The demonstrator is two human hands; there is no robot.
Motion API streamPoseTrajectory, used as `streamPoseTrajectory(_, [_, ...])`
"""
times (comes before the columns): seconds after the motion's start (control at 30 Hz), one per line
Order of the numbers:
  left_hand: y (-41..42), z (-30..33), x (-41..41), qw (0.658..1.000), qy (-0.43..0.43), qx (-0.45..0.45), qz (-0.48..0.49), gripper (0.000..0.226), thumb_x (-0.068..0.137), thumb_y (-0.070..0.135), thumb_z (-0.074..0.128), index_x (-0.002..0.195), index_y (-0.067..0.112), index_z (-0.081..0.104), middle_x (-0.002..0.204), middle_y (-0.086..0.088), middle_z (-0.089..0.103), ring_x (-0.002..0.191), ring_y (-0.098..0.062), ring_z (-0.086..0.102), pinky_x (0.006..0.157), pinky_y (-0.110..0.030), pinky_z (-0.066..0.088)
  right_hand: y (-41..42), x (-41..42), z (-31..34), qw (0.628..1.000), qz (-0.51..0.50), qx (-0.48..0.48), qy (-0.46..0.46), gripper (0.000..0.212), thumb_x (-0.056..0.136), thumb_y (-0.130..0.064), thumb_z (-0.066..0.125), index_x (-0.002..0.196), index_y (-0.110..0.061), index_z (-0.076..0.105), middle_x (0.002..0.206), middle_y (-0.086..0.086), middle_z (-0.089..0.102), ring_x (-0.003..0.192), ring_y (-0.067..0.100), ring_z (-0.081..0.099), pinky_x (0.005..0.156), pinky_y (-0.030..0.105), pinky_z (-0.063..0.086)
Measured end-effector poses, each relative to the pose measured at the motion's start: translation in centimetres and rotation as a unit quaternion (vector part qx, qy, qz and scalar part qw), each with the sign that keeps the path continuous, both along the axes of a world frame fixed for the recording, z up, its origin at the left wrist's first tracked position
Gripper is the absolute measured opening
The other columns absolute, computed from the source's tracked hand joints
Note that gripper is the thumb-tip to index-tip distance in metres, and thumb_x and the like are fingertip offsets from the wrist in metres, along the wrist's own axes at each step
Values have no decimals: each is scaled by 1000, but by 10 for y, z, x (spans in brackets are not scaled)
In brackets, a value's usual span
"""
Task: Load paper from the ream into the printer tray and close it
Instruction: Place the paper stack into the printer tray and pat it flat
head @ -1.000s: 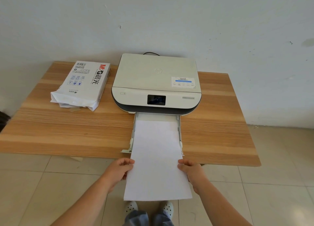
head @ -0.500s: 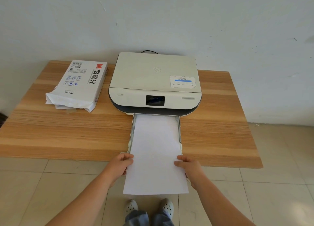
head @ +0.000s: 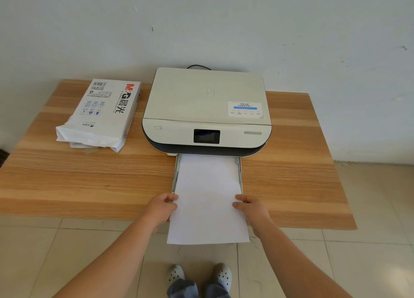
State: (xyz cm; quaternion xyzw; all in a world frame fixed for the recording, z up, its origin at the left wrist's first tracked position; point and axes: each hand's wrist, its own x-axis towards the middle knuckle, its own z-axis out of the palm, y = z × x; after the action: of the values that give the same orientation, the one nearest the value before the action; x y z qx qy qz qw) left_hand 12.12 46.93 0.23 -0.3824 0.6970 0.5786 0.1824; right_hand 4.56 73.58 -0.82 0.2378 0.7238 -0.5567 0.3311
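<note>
Paper [head: 207, 199] is held as a white stack by both hands — the left hand [head: 161, 204] is closed on its left edge and the right hand [head: 252, 207] on its right edge, thumbs on top. Its far end lies in the pulled-out printer tray [head: 240, 174], while the near end overhangs the counter [head: 67, 181] edge above the tiled floor [head: 336, 264]. The tray projects from the front of the white printer [head: 207, 109]. An opened ream [head: 105, 111] is laid on the counter to the printer's left — its torn end is turned toward the person.
</note>
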Motion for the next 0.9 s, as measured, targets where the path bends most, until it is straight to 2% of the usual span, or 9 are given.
streamPoseTrajectory(0.13, [-2,-3,-14,1000,-15,-12,5,29,86,-4,52,99,19,64,112,-8,63,98,-28,62,83,-41,53,-4,-12,2,1000,-10,-9,-9,33,87,-8,68,119,-15,64,110,5,64,88,24,67,70,36,56])
streamPoseTrajectory(0.2, [-3,-5,-20,1000,-20,-18,4,31,86,-5,52,99,20,64,113,-7,61,100,-26,60,85,-40,54,-6,-18,1,1000,0,-1,-8,34,88,-9,67,120,-17,63,115,6,63,88,23,67,67,33,55])
streamPoseTrajectory(0.3, [-3,-8,-30,999,-19,-34,16,32,85,-5,54,103,20,61,116,-8,59,103,-26,58,87,-41,53,-9,-27,1,1000,20,8,-7,36,88,-8,65,123,-19,61,120,4,59,93,25,66,80,42,58])
streamPoseTrajectory(0.43, [0,-8,-42,998,-10,-47,36,33,86,-3,56,113,15,58,113,-6,59,97,-23,58,68,-31,48,-14,-40,0,998,48,33,6,43,88,-5,65,128,-20,59,125,5,56,99,27,64,90,44,55])
streamPoseTrajectory(0.5, [0,-6,-49,998,-3,-56,42,33,86,-3,56,116,12,58,111,-6,58,95,-22,56,67,-28,45,-16,-44,2,998,56,37,12,45,87,-5,66,129,-19,58,127,7,55,98,26,62,85,38,55])
streamPoseTrajectory(0.6, [-1,-7,-58,997,-1,-64,44,36,86,-2,57,119,11,56,115,-7,59,100,-23,57,79,-34,49,-19,-51,5,995,82,53,29,47,88,-6,67,132,-18,56,133,10,52,89,19,58,66,22,48])
streamPoseTrajectory(0.7, [-3,-6,-63,996,-1,-78,39,38,85,-1,59,121,12,55,120,-8,58,102,-23,56,85,-36,49,-20,-55,4,988,121,86,40,48,89,-14,67,135,-20,54,135,9,52,92,18,55,63,21,44])
streamPoseTrajectory(0.8, [-4,-6,-60,990,22,-136,-32,41,86,5,63,126,13,54,127,-7,54,109,-19,51,91,-33,44,-20,-53,5,957,212,176,86,51,90,-22,66,138,-21,49,133,6,53,95,18,57,72,23,50])
streamPoseTrajectory(0.9, [-4,-2,-47,947,105,-242,-185,42,86,22,68,126,17,54,129,-2,50,117,-18,46,100,-31,40,-17,-45,11,899,310,270,149,57,90,-31,63,142,-23,41,144,5,39,118,21,51,92,32,50])
